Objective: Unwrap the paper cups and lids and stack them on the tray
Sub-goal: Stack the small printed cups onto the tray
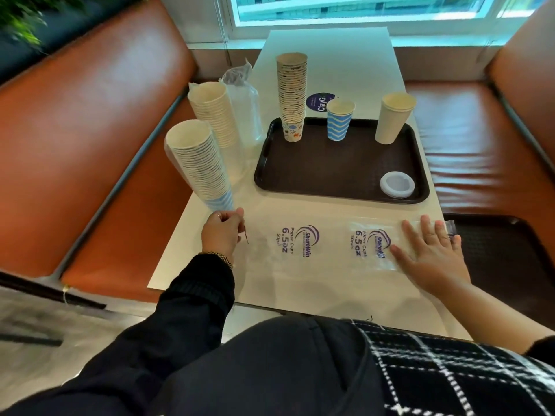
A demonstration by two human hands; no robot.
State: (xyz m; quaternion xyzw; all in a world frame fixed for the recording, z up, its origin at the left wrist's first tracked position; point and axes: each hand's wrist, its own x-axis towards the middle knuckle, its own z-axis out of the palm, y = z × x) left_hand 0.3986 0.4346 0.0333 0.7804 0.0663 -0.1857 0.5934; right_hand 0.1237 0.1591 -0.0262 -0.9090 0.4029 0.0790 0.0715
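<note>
Table: a smooth, pale cream rectangular top (330,55), set between two benches and running toward a window.
Tray: a dark brown plastic rectangle (318,172) with rounded corners, a raised rim and a fine pebbled floor, lying on the right half of the table.
Printed stack: a tall column of nested paper cups (292,94) with small coloured motifs, upright at the tray's far left corner.
Blue cup: a short stack of paper cups with blue-and-white wavy bands (339,121), upright on the tray beside the printed stack.
Plain cup: a tall, matt cream paper cup (393,118), apparently more than one nested, at the tray's far right corner.
Lid: a round, translucent white plastic lid (397,185), lying flat in the tray's near right corner.
Wavy stack: a long leaning column of white-rimmed cups (198,163) off the tray at the left, its lowest cup blue-waved, partly sheathed in clear film.
Cream stack: a second leaning column of ribbed cream cups (214,112) behind it, next to a crumpled clear plastic bag (243,94).
Wrappers: two flat, glossy clear sleeves on the near table, the left one (292,240) and the right one (371,243) printed in purple "Paper Cups 6.5 oz".
Left hand: (222,231) fingers curled, pinching a thin dark strip just below the wavy stack's base.
Right hand: (429,253) flat, fingers straight and spread, pressing on the right wrapper.
Benches: padded orange-brown leatherette seats (90,130), smooth with a soft sheen.
</note>
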